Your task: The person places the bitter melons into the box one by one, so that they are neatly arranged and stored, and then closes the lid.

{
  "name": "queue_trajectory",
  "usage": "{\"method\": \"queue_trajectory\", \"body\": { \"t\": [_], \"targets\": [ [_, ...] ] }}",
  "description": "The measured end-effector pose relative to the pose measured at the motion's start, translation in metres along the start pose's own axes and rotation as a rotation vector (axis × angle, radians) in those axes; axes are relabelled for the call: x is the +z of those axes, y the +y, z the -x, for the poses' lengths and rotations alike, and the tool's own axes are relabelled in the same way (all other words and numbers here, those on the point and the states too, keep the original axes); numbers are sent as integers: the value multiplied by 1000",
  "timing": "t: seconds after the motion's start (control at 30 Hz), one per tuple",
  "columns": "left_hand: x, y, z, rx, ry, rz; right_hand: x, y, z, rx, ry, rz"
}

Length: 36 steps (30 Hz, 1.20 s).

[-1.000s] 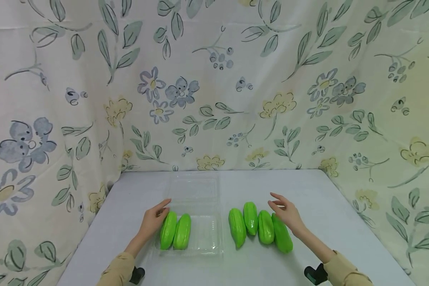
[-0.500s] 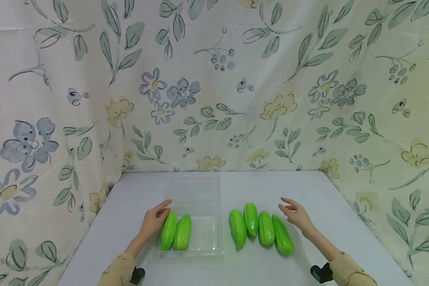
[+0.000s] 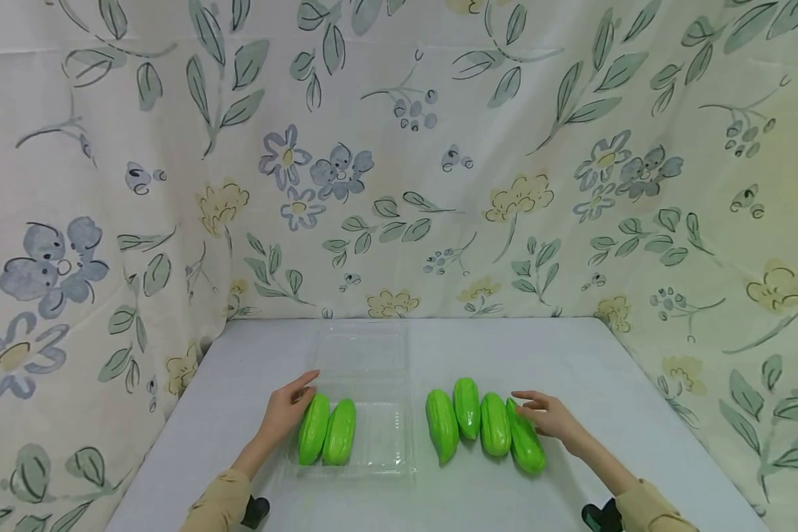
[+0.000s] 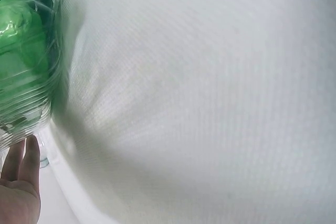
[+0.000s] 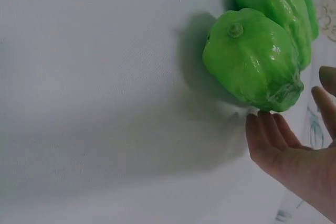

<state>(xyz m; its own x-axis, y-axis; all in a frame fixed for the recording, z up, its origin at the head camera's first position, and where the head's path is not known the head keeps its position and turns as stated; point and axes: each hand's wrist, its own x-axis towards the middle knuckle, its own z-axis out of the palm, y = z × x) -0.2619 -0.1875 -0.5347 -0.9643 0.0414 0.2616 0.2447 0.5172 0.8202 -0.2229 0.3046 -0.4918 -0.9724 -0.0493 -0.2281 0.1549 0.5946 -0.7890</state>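
Observation:
Two glossy green, elongated papaya-like fruits (image 3: pixel 339 432) lie side by side in the left part of a clear plastic clamshell box (image 3: pixel 384 436). My left hand (image 3: pixel 286 408) rests at the box's left side; in the left wrist view its straight fingers (image 4: pixel 29 161) touch the ridged wall. Several more such fruits stand in a row on the table to the right. Over the far end of the rightmost green fruit (image 3: pixel 527 443) is my right hand (image 3: pixel 553 419). In the right wrist view its extended fingers (image 5: pixel 275 137) lie at that fruit's end, thumb held apart; contact is unclear.
The box's transparent lid (image 3: pixel 359 351) lies folded back behind its base. A white table (image 3: pixel 479 495) carries everything, and a floral curtain (image 3: pixel 399 162) hangs behind and along its sides.
My right hand first shifted right, away from the row, then came down and slightly left to the rightmost fruit. The left hand, the box and the fruits have stayed in place.

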Motion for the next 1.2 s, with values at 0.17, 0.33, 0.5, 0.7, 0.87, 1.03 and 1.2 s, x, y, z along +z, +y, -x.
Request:
{"method": "queue_trajectory", "body": {
  "t": [0.17,0.33,0.5,0.7,0.87,1.03,1.2],
  "targets": [
    [0,1,0,0,-3,4,3,3,0,10,-54,8],
    [0,2,0,1,-7,2,5,6,0,22,-75,14],
    [-1,3,0,-5,-14,9,3,11,-2,4,-98,-9],
    [-1,4,0,-14,-8,-2,0,12,-3,-14,-138,-21],
    [0,3,-1,-11,-8,-3,-2,9,0,-16,-136,-30],
    [0,3,-1,-8,-10,5,-2,7,1,11,-128,-43],
    [0,4,0,-7,-13,4,0,8,1,27,-112,-52]
  ]
}}
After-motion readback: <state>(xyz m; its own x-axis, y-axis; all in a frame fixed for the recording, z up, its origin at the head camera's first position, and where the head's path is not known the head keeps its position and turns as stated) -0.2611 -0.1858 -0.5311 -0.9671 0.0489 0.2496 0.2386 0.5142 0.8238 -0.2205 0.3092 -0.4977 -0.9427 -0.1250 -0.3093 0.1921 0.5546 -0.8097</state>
